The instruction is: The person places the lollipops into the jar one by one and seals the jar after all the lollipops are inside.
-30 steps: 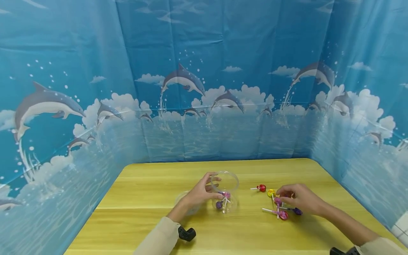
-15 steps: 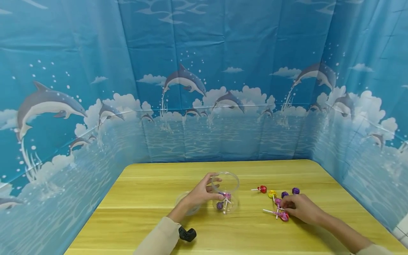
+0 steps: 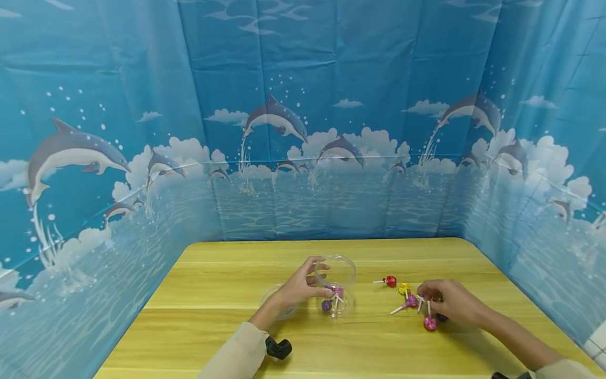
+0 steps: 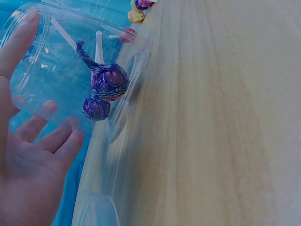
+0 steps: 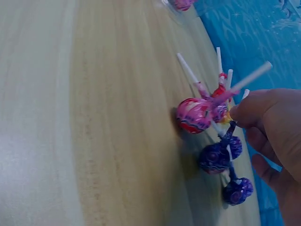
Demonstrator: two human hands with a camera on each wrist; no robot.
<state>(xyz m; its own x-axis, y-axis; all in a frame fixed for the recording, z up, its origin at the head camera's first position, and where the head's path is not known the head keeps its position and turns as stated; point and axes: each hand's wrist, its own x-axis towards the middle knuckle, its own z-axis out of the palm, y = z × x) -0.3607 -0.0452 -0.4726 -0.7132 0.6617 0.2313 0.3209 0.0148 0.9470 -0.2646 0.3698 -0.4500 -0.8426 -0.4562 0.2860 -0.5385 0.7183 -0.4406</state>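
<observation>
Head view: two hands over one yellow wood-grain table (image 3: 213, 326).
Clear jar (image 3: 349, 287): one, upright on the table, open at the top.
Left hand (image 3: 300, 287): holds the jar, thumb and fingers round its wall.
Inside the jar: two purple lollipops (image 4: 110, 81) and one pink lollipop (image 3: 337, 290).
Clear lid (image 3: 290, 313): one, left of the jar, partly covered by the left arm.
Right of the jar: one red lollipop (image 3: 390, 281), one yellow lollipop (image 3: 404, 288), two pink-wrapped lollipops (image 3: 430, 322), at least two purple-wrapped ones; exact purple count hidden.
Right hand (image 3: 452, 301): pinches one dark purple lollipop (image 5: 233, 146) above its wrapped head.
</observation>
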